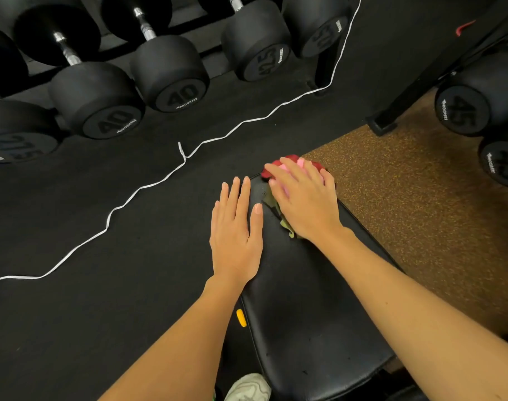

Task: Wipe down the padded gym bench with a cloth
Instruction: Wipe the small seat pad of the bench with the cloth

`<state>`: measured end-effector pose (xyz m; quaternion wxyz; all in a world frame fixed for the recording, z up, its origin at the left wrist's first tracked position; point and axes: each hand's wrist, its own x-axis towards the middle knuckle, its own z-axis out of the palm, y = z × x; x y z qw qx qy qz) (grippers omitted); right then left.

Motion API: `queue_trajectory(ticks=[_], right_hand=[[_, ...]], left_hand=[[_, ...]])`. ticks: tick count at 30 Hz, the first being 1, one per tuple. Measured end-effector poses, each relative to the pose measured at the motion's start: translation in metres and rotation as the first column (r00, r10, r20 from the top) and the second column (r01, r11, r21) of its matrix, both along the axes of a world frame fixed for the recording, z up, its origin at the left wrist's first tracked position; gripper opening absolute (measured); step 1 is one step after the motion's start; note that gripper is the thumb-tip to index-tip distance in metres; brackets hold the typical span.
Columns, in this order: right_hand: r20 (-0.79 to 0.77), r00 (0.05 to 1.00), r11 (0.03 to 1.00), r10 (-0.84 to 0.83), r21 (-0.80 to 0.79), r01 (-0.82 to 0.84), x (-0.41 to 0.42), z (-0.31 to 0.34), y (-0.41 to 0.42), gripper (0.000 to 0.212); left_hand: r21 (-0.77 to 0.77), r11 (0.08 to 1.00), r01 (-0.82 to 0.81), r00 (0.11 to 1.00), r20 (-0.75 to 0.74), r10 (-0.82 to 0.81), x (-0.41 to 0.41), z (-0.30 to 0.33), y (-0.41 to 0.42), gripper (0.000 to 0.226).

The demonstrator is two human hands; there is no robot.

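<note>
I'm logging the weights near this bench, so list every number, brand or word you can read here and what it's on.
"40" and "PROGRESS": dumbbell end.
"40" and "PROGRESS": next dumbbell end.
"27.5", roughly: leftmost dumbbell end; its brand mark is too blurred to read.
"25": dumbbell end; small brand word unreadable.
"25", likely: dumbbell end, blurred.
"45": right dumbbell end; brand blurred.
Lower right dumbbell end: number too blurred.

Two hands (235, 235), one bench (305, 314), one cloth (287, 169), eight dumbbell heads (96, 99).
</note>
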<state>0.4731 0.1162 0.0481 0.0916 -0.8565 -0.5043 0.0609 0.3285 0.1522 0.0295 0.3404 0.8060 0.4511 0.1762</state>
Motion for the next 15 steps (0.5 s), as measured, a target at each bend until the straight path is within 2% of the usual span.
queue_trajectory(ticks=[8, 15], right_hand=[[-0.142, 0.951, 0.962, -0.273, -0.062, 0.267, 0.013, 0.003, -0.008, 0.043], [-0.001, 0.933, 0.931, -0.361, -0.055, 0.360, 0.006, 0.004, -0.080, 0.047]], left_hand=[[0.009, 1.000, -0.003, 0.998, -0.056, 0.004, 0.001, 0.000, 0.003, 0.058], [0.007, 1.000, -0.012, 0.999, -0.048, 0.012, 0.002, 0.001, 0.006, 0.058]])
